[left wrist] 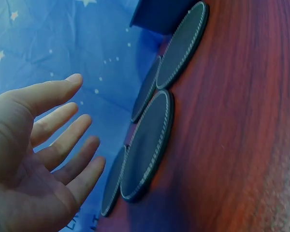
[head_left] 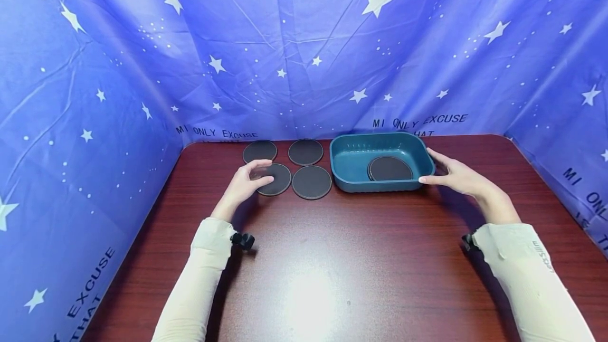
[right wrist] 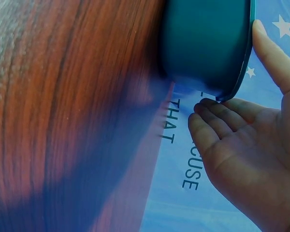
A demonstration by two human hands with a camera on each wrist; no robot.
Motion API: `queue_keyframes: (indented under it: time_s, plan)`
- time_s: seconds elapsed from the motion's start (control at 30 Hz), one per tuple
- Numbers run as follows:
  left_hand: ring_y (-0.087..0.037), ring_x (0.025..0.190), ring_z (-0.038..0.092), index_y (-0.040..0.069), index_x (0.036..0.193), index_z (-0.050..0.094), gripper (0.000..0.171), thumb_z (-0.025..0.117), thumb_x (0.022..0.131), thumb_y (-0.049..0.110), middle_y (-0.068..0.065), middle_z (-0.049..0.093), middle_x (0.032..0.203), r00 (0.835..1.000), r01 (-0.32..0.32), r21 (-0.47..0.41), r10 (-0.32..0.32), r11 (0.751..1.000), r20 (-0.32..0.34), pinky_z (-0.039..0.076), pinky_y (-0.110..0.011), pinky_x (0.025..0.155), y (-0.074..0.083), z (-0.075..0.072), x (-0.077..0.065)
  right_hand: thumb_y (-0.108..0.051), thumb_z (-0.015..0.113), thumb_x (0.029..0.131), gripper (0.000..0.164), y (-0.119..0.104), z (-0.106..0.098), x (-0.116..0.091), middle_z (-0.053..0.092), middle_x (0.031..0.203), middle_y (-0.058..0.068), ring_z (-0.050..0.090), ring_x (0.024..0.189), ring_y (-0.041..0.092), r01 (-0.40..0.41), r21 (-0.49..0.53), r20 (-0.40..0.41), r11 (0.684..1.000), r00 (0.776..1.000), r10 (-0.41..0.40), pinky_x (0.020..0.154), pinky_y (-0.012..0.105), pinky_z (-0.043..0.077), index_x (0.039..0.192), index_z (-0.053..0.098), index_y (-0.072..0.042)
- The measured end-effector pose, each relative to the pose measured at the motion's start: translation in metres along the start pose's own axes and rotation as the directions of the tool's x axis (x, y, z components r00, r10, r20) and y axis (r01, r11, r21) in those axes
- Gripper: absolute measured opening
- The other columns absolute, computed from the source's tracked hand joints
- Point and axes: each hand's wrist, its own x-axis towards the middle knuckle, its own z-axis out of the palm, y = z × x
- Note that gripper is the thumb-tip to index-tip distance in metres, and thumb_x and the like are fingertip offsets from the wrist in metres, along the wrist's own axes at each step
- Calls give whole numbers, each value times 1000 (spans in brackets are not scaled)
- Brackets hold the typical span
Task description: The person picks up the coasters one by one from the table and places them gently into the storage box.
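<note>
Several round black coasters with pale stitched edges lie flat on the table in two rows. My left hand (head_left: 244, 181) hovers over the front-left coaster (head_left: 280, 179), thumb and fingers spread apart; the left wrist view shows the palm holding nothing. Beside it lies the front-right coaster (head_left: 311, 182), with the back-left coaster (head_left: 259, 151) and back-right coaster (head_left: 305, 151) behind. A teal rectangular basin (head_left: 375, 186) stands to their right, with one coaster (head_left: 390, 169) inside. My right hand (head_left: 453, 176) is at the basin's right end, thumb at the rim and fingers extended near the far corner.
The dark red wooden table (head_left: 332, 247) ends at the back against a blue star-printed curtain (head_left: 294, 41), which also hangs along both sides. The basin stands near the table's back edge.
</note>
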Motion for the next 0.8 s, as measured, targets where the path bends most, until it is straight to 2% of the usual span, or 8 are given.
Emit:
queue_keyframes:
  time_s: [0.33, 0.63, 0.8]
  plan:
    - [-38, 140, 44, -1, 140, 51, 58, 74, 88, 9, -25, 49, 146, 994, 95, 47, -92, 994, -53, 34, -51, 120, -20, -1, -2, -24, 71, 93, 98, -2, 0, -1, 15, 163, 30, 22, 147, 52, 9, 19, -3, 1000, 1000, -9, 116, 68, 23, 161, 1, -9]
    - [-40, 142, 38, -6, 146, 40, 71, 75, 85, 1, -28, 41, 150, 989, 121, -9, -122, 993, -88, 31, -49, 123, -37, 1, -5, -24, 70, 93, 98, -1, 1, -1, 17, 162, 31, 26, 145, 53, 13, -4, -4, 1000, 1000, -13, 115, 68, 26, 161, 2, -9]
    - [-39, 143, 38, -5, 147, 38, 76, 77, 82, 0, -28, 41, 151, 989, 127, 36, -124, 991, -78, 32, -47, 122, -37, 2, -5, -23, 70, 94, 97, 0, 1, -1, 18, 162, 31, 27, 144, 53, 19, 7, -4, 1000, 1000, -19, 115, 67, 27, 161, 1, -8]
